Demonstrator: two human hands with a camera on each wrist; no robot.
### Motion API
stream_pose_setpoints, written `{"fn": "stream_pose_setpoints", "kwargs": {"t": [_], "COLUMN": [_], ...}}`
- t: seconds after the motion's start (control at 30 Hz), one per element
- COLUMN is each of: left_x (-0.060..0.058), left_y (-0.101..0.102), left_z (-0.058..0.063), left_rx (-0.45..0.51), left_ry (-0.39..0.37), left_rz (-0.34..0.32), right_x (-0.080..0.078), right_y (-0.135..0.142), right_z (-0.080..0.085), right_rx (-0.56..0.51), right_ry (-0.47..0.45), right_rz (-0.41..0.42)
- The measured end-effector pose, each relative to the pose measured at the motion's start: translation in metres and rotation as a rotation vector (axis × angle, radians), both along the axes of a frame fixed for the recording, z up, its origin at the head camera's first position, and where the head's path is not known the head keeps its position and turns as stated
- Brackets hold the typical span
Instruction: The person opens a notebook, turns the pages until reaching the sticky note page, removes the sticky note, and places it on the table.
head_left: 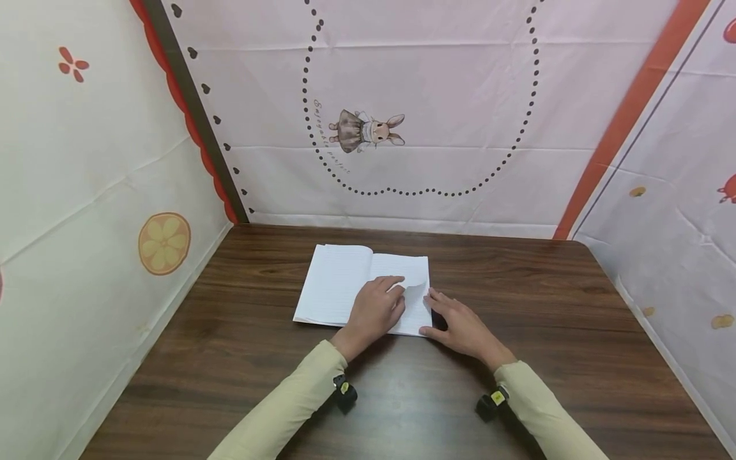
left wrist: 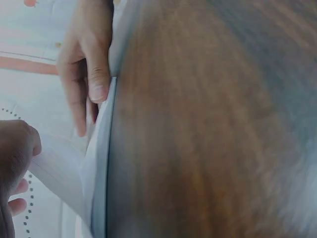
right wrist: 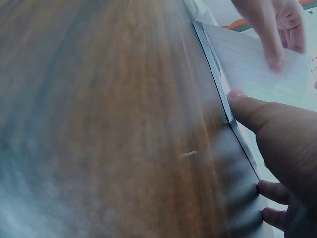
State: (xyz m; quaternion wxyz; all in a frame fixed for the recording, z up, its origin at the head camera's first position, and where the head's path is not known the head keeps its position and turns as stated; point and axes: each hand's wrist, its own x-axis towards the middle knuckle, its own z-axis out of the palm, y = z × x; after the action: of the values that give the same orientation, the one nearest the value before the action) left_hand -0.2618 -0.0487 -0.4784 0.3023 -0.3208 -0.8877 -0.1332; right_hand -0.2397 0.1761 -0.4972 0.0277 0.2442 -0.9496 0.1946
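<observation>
An open notebook (head_left: 333, 287) with white ruled pages lies on the table. My left hand (head_left: 374, 310) is over its right half and pinches a loose page (head_left: 416, 297), which curls up off the stack. In the right wrist view that raised page (right wrist: 247, 62) slants up to the left thumb and fingers. At the notebook's right side, my right hand (head_left: 462, 329) rests with thumb at the near corner and fingertips along the edge. Its thumb (right wrist: 247, 106) touches the near edge in the right wrist view.
The dark wood-grain table (head_left: 552, 306) extends around the notebook on all sides. Printed cloth (head_left: 460, 115) with a rabbit figure hangs behind the table, and similar cloth covers both sides. Each wrist wears a small black camera (head_left: 345, 395).
</observation>
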Motion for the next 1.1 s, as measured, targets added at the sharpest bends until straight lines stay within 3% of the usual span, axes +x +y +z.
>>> {"fn": "stream_pose_setpoints", "kwargs": {"t": [0.2,0.57,0.8,1.1], "left_x": [-0.003,-0.006,-0.002,0.004], "left_y": [-0.011,-0.044,-0.067,-0.099], "left_z": [0.01,0.022,0.022,0.016], "left_rx": [0.104,0.164,0.221,0.228], "left_ry": [0.052,0.086,0.119,0.094], "left_rz": [0.044,0.122,0.165,0.298], "right_x": [-0.001,0.0,0.002,0.005], "right_y": [0.0,-0.001,0.0,-0.001], "right_z": [0.002,0.005,0.004,0.009], "right_rx": [0.022,0.02,0.015,0.005], "right_ry": [-0.027,-0.066,-0.063,-0.084], "right_rz": [0.021,0.029,0.027,0.03]}}
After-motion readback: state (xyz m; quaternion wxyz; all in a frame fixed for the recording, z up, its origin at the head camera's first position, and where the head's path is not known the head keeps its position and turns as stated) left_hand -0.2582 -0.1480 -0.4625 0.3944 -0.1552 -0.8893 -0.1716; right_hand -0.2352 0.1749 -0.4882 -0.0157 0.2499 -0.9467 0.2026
